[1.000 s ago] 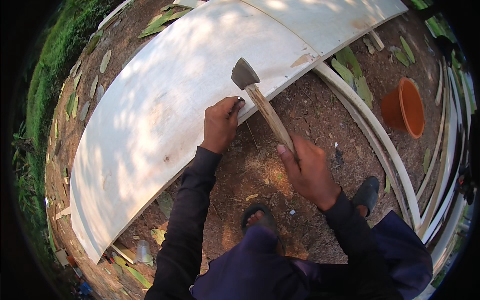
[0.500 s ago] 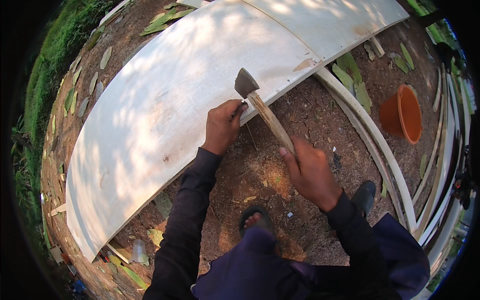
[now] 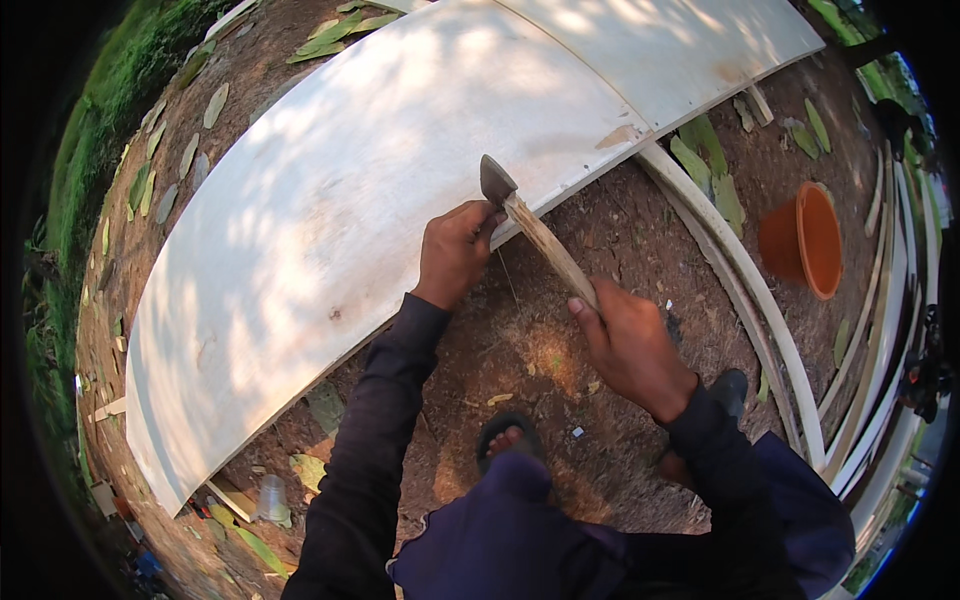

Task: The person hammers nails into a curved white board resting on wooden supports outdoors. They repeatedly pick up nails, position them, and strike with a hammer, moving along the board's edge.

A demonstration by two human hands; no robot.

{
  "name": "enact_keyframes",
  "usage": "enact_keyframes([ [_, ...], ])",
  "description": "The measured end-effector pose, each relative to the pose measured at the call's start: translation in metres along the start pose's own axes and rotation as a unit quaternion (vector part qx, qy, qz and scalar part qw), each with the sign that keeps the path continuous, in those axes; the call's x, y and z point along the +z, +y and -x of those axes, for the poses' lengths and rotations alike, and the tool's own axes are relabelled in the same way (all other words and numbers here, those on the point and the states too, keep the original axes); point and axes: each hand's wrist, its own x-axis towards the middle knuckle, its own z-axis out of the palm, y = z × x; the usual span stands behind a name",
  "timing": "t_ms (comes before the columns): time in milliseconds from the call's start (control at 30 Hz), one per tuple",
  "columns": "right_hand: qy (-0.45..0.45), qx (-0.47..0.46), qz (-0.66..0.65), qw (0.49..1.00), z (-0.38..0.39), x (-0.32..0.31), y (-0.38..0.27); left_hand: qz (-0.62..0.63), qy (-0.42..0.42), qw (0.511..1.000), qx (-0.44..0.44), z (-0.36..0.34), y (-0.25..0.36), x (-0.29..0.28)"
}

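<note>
In my right hand (image 3: 640, 345) is a hatchet (image 3: 548, 243) with a wooden handle, gripped near the handle's lower end. Its dark metal head sits over the edge of a large pale board (image 3: 330, 230), right beside the fingertips of my left hand (image 3: 455, 250). That hand is closed in a pinch at the board's near edge, on what looks like a small nail, now hidden by the fingers and hatchet head. Small dark spots, like fastener heads, dot the board's edge farther right, near a seam where a second panel (image 3: 700, 60) meets it.
An orange bucket (image 3: 802, 240) lies tipped at the right. Curved pale strips (image 3: 745, 265) run along the ground beside it, with more strips (image 3: 880, 330) farther right. A clear plastic cup (image 3: 272, 497) lies at the lower left. Leaves (image 3: 715, 165) are scattered over the brown soil.
The hatchet head has come down slightly, closer to my left fingertips. My right hand has shifted a little down and right with it. My left hand stays at the board's edge.
</note>
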Motion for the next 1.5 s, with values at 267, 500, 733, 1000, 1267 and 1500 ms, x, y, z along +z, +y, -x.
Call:
enact_keyframes([
  [267, 0.053, 0.004, 0.006, 0.999, 0.002, -0.005, -0.014, 0.051, 0.003, 0.998, -0.025, 0.0, 0.007, -0.002],
  [500, 0.056, -0.015, 0.008, 0.998, -0.003, -0.011, -0.021, 0.031, 0.009, 0.999, -0.014, 0.001, 0.005, -0.003],
  [733, -0.01, 0.04, 0.074, 0.996, 0.003, -0.003, -0.001, 0.027, -0.001, 0.999, -0.022, -0.001, 0.006, -0.002],
  [1000, 0.138, -0.055, -0.011, 0.989, 0.0, -0.017, -0.041, 0.056, 0.028, 0.998, -0.011, 0.003, 0.004, -0.001],
  [1267, 0.03, -0.004, 0.038, 0.999, 0.003, -0.013, -0.024, 0.06, 0.038, 0.997, -0.01, 0.003, 0.005, -0.001],
  [1500, -0.044, 0.037, 0.113, 0.992, 0.0, 0.006, 0.002, 0.046, 0.023, 0.999, -0.004, -0.001, 0.005, 0.0],
])
